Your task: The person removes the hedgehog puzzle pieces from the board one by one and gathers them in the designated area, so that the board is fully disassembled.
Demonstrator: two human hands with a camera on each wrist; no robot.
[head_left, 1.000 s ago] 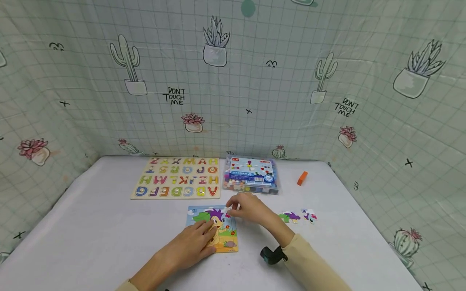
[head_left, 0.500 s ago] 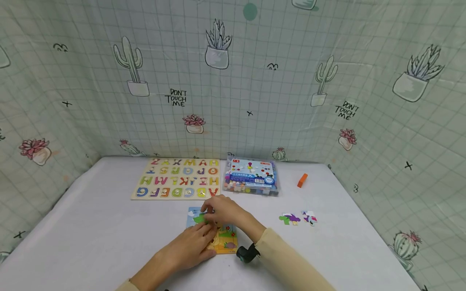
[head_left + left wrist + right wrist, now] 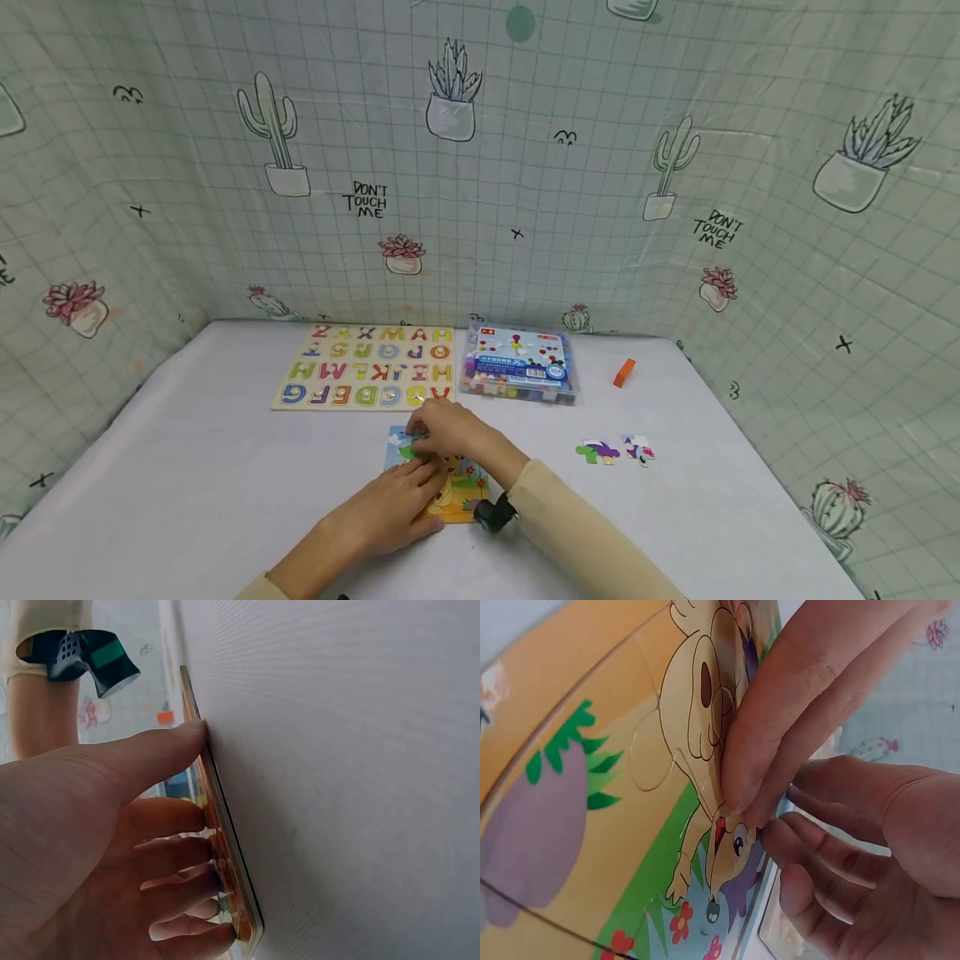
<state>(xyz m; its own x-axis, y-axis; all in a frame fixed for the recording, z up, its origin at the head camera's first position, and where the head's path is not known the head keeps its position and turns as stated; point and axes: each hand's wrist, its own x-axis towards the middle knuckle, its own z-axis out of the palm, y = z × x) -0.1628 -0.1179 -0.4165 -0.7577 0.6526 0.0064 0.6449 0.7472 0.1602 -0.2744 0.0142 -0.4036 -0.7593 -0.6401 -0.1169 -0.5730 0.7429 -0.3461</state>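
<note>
A small jigsaw puzzle board point(image 3: 454, 505) with a purple-haired cartoon animal lies on the table. My left hand point(image 3: 390, 504) rests on its left and lower part. The left wrist view shows that hand's thumb point(image 3: 169, 746) against the board's edge and its fingertips on the top face. Over the puzzle's upper left my right hand point(image 3: 450, 427) bends in close to the left fingers. In the right wrist view the right fingers point(image 3: 795, 889) are loosely bent near the board's far edge, with no piece visible between them. They hide part of the picture. Two loose puzzle pieces, one green-purple point(image 3: 598, 452), one white-purple point(image 3: 637, 448), lie to the right.
Behind the puzzle lie a wooden alphabet board point(image 3: 330, 407) and a clear plastic box point(image 3: 517, 362) of colourful parts. An orange block point(image 3: 624, 372) is at the back right. A black wrist device point(image 3: 493, 512) sits at the right sleeve, and a patterned cloth point(image 3: 510, 183) hangs behind.
My right hand has moved left from the puzzle's upper right corner to its upper left, beside the left fingers. The left hand and the loose pieces have stayed put.
</note>
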